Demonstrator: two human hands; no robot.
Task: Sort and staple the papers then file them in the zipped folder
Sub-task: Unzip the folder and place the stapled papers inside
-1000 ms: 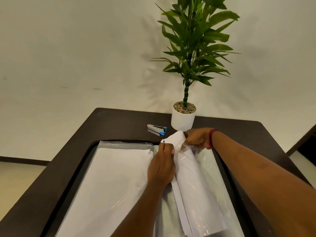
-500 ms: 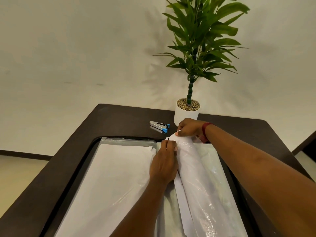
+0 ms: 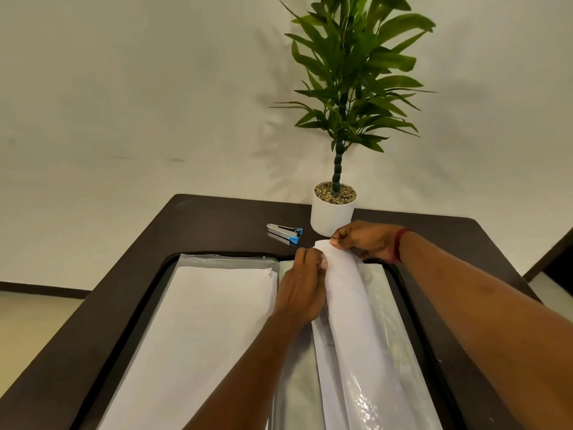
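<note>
A: Hands?
B: Pinching top edge of papers (image 3: 353, 305) with left hand (image 3: 302, 287) and right hand (image 3: 362, 240), just in front of plant pot (image 3: 331, 215).
A: Folder (image 3: 406, 305)?
B: Lying open beneath, in front of pot.

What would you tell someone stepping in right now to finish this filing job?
Left hand: grips the left edge of the papers near their top end.
Right hand: pinches the top end of the same papers.
The folder lies open on the table. One stack is already in its left sleeve. The held papers lie along the right sleeve, only partly in.
The stapler sits on the table beyond the folder, untouched.
Left to do: probably seat these papers fully in the right sleeve, then close and zip the folder.
</note>
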